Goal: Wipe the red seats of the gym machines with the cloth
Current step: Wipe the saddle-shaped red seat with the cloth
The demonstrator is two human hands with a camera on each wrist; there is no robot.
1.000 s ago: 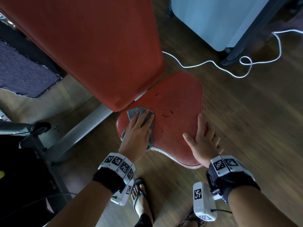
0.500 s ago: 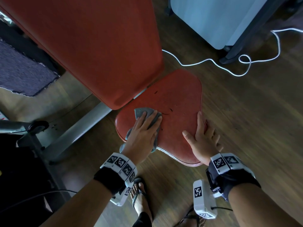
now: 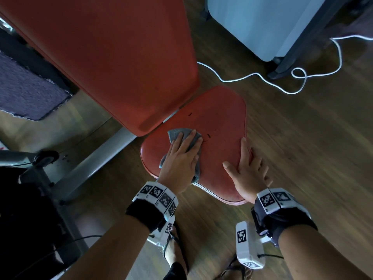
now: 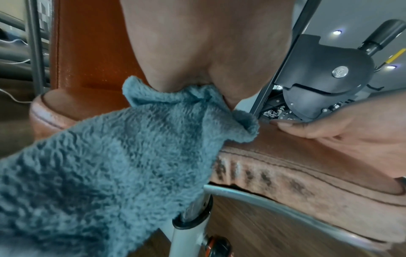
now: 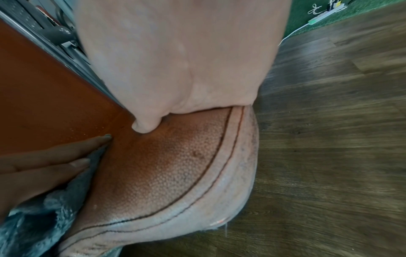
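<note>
The cloth (image 3: 184,138) is a soft, fluffy, grey-blue thing, bunched up in folds. It is pressed flat on the left part of the red seat (image 3: 218,122), and one loose end hangs over the near edge. The seat is a rounded red pad with a bumpy skin and a dark stitched line round its rim. A few small dark marks can be seen near its middle, just beside the cloth. Its edge looks worn and pale.

The cloth is held down by the left hand (image 3: 181,158), with the fingers laid out straight and spread on top of it. The right hand (image 3: 247,167) is laid flat on the right side of the seat, fingers straight, and nothing is held in it.

Some things could go wrong from here. The hanging end could be caught on the metal post under the seat. The cloth could be bunched more and slip out from under the fingers. The dark marks and the right side under the flat hand could be missed. The big red backrest (image 3: 105,57) has to be wiped too.
</note>
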